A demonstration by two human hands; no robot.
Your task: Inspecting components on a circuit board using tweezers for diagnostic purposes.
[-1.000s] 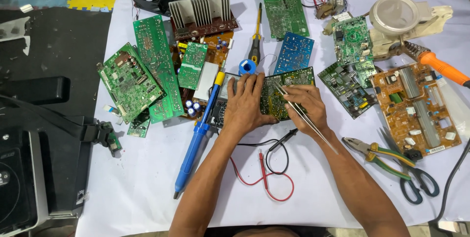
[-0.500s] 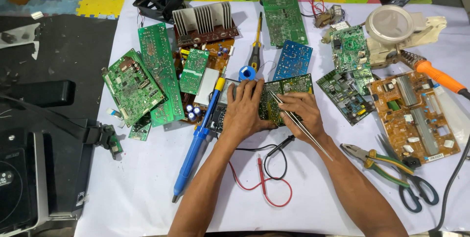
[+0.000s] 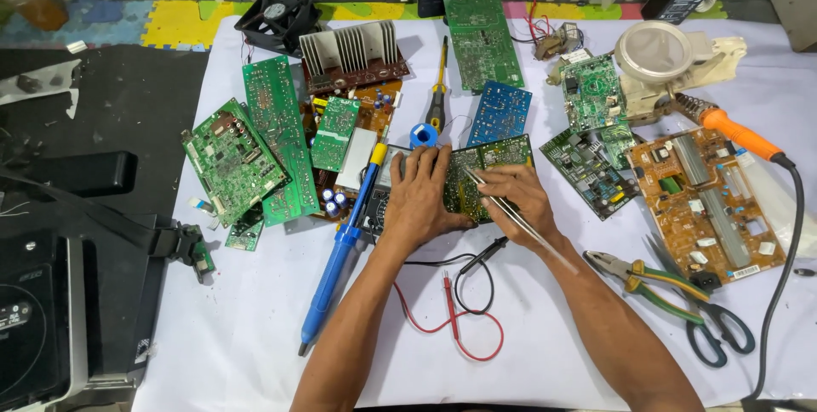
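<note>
My left hand (image 3: pixel 423 195) lies flat on a green circuit board (image 3: pixel 494 161) in the middle of the white-covered table, pressing it down. My right hand (image 3: pixel 517 195) grips thin metal tweezers (image 3: pixel 502 201), their tip touching the board's surface near its centre. A blue desoldering pump (image 3: pixel 340 250) with a yellow end lies just left of my left hand. Red and black probe leads (image 3: pixel 455 301) curl on the sheet between my forearms.
Several green boards (image 3: pixel 230 161) and a finned heat sink (image 3: pixel 345 50) lie to the left. A brown board (image 3: pixel 706 203), orange soldering iron (image 3: pixel 736 131), pliers (image 3: pixel 642 280) and scissors (image 3: pixel 719 331) sit at right. A fan (image 3: pixel 277 16), a yellow screwdriver (image 3: pixel 438 93) and a magnifier lamp (image 3: pixel 668 54) are at the back.
The view has shifted slightly. Both hands stay on the green board; the tweezers' tip has moved a little across it.
</note>
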